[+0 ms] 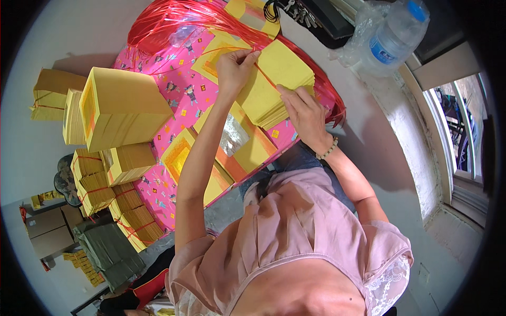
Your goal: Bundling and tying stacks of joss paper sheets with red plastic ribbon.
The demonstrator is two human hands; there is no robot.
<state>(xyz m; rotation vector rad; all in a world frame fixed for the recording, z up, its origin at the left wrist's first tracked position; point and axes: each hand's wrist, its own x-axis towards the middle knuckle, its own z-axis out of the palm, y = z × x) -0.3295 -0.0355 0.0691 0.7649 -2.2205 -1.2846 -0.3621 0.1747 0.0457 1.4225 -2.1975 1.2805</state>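
A thick stack of yellow paper sheets lies on the pink patterned tablecloth, in front of me. One red plastic strip runs slantwise across its top, taut between my hands. At its upper left end, my left hand pinches the strip between thumb and fingers. Over the stack's right part, my right hand has its fingertips closed on the strip's other end. Beside the stack, nearer to me, lie yellow papers with a silver foil square and others with an orange-gold patch.
A big bundle of red strips lies at the table's far side. Tall yellow paper stacks and red-tied bundles line the left. A large plastic bottle and a black case with keys are at the upper right.
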